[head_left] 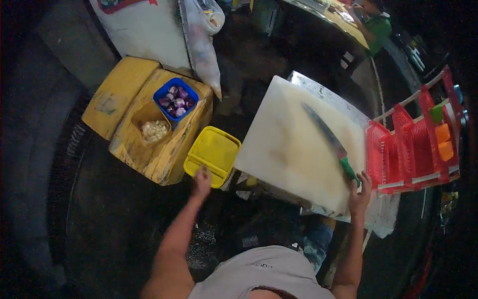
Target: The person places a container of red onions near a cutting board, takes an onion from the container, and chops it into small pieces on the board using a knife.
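Note:
A long knife (326, 132) with a green handle lies on the white cutting board (279, 134), blade toward the far side. My right hand (359, 193) is at the board's right front edge, fingers apart, beside the end of the knife handle. My left hand (201, 183) is at the near edge of a yellow lid (213, 149); its fingers are blurred and it is unclear whether they grip the lid. Left of the lid, a blue container (162, 92) of peeled purple onions and a brown bag (141, 118) of pale pieces stand on a yellow box (124, 144).
Red plastic baskets (411, 144) stand right of the board. A second yellow box (117, 94) is at the left. A filled plastic bag (204, 55) hangs behind the boxes. A person in green (378, 32) is at the upper right.

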